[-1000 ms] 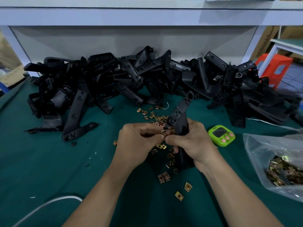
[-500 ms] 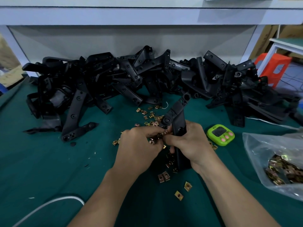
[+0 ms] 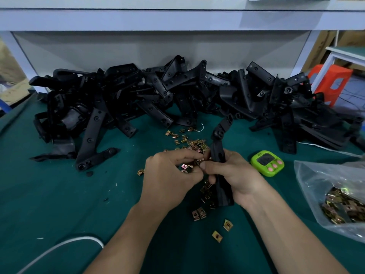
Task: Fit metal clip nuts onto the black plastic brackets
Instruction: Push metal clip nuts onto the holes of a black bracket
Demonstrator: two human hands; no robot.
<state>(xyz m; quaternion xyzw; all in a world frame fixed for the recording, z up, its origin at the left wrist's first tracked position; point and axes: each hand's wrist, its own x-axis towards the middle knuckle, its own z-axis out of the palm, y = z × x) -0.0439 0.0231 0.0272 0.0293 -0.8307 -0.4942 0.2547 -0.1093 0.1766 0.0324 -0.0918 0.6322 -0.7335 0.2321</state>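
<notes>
A green bench carries a heap of black brackets at twelve o'clock. The right hand has its grip wrapped around one upright bracket. At nine o'clock of it, the left hand pinches clip nuts against the bracket's edge. Loose clip nuts lie at six o'clock.

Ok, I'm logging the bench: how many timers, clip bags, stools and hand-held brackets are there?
Green timer: 1
Bag of clip nuts: 1
Orange stool: 1
Bracket in hand: 1
Total: 4
</notes>
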